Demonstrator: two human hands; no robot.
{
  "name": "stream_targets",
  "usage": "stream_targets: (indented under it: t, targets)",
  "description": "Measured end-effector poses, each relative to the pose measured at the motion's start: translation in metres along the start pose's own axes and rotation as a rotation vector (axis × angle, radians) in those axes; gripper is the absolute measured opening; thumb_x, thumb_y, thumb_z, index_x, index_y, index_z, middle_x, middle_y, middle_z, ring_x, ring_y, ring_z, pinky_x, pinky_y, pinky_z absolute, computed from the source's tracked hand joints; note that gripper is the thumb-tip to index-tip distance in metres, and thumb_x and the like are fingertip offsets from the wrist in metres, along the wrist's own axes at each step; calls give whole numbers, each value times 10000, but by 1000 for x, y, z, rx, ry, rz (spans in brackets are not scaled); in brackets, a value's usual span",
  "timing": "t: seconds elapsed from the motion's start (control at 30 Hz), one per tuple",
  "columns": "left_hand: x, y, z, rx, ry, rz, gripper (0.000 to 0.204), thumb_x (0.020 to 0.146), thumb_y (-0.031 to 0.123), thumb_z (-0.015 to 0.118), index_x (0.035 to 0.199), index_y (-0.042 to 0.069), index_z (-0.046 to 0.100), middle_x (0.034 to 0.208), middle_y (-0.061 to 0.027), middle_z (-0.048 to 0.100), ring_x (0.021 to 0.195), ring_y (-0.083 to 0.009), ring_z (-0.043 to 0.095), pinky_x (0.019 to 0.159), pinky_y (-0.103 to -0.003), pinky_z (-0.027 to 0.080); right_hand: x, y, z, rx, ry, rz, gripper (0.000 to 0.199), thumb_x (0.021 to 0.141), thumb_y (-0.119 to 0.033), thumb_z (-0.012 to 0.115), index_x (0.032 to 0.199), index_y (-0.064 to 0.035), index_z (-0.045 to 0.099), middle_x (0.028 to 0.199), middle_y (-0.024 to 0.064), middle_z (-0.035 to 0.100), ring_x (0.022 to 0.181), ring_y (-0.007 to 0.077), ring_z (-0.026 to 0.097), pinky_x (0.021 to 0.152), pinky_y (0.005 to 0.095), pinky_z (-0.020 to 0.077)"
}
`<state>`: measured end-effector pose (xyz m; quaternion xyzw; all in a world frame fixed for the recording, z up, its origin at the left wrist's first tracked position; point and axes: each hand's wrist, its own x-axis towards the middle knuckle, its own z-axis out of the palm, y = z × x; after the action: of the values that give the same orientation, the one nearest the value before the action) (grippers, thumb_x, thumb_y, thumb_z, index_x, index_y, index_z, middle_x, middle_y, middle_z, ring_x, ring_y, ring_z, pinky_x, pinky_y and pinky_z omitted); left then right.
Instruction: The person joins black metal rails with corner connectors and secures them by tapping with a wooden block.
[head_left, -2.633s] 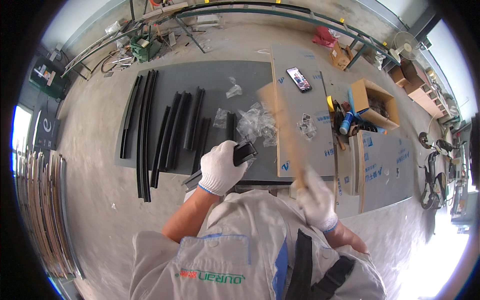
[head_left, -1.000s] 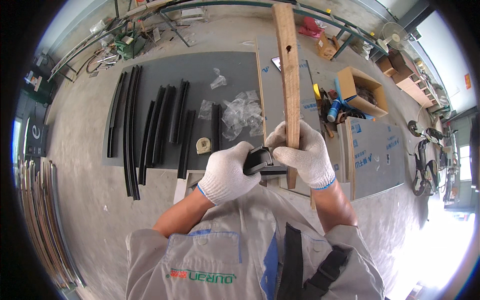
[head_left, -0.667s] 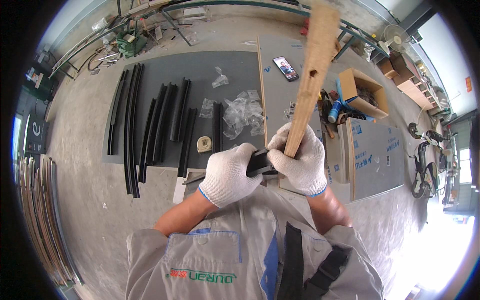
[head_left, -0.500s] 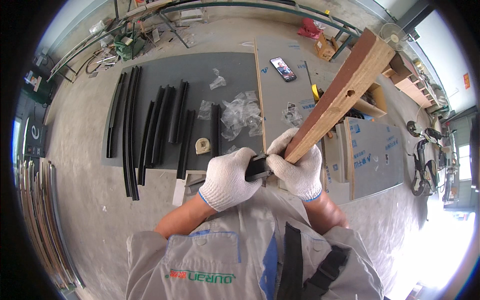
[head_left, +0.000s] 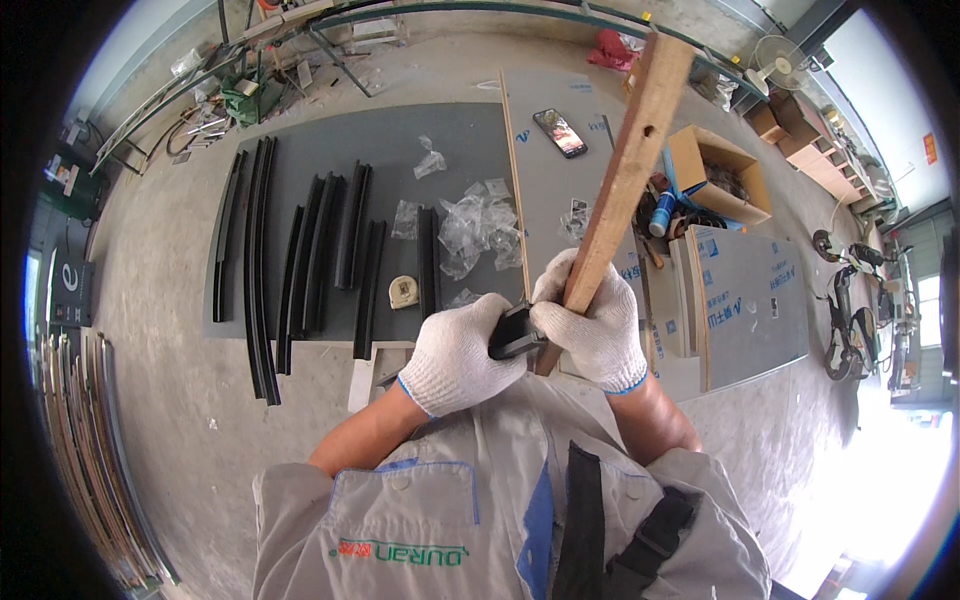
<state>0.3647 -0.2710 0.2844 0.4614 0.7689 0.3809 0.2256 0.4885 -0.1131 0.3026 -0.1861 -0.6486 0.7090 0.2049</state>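
Both my hands wear white knitted gloves and meet just in front of my chest. My right hand point(head_left: 590, 322) is wrapped round a long wooden bar point(head_left: 625, 165), which slants up and away from me and has a dark hole near its far end. In my left hand point(head_left: 460, 352) is a short black profile piece point(head_left: 514, 332), gripped with the thumb on top. Its right end lies against the fingers of my right hand and close to the bar; whether it touches the wood is hidden.
Several black profile strips point(head_left: 262, 260) lie on a grey board point(head_left: 400, 130), with a tape measure point(head_left: 403, 292) and clear plastic bags point(head_left: 478, 232). Farther right are a phone point(head_left: 560, 133), a blue can point(head_left: 662, 214), an open cardboard box point(head_left: 745, 205) and a leaning grey panel point(head_left: 750, 310).
The wooden bar has swung left and stands more upright, uncovering the cardboard box and blue can. Both hands keep their grip and have barely shifted.
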Motion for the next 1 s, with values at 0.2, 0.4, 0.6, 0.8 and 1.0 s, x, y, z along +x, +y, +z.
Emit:
stream_targets:
  t: [0.2,0.4,0.6,0.8,1.0]
  targets:
    - [-1,-11,5,-174,12,22,440,804,312,865,1046,-2,674,860,-199,734,815,-348,765,727,-405,592,7,0,6,49,2,66,398,837,32,791,1185,-13,603,911,33,680,841,103,645,756,279,554]
    - [-1,-17,6,-384,-87,-48,460,845,407,825,970,-10,677,800,-196,708,759,-328,744,697,-404,572,12,-1,6,89,-19,168,377,836,42,776,1172,-11,613,925,25,661,851,102,646,761,273,549]
    - [-8,-5,0,-389,-76,-57,497,907,468,785,933,-16,675,747,-194,695,723,-329,751,670,-408,567,-3,2,17,119,-33,149,416,809,114,743,1171,-17,585,904,26,633,824,122,650,740,279,555]
    - [-15,7,-24,-344,-118,-87,561,915,515,776,988,-36,701,720,-162,724,737,-328,766,693,-390,590,-11,-20,-11,-407,-50,-20,587,847,-96,814,1373,28,585,974,96,735,844,130,694,780,294,576]
    - [-10,-4,-39,-135,-156,-86,622,893,574,772,986,-39,714,752,-190,727,763,-363,757,719,-416,583,-39,-22,-60,-936,-205,-260,648,801,-182,843,1368,38,620,1001,232,732,845,375,760,765,376,598]
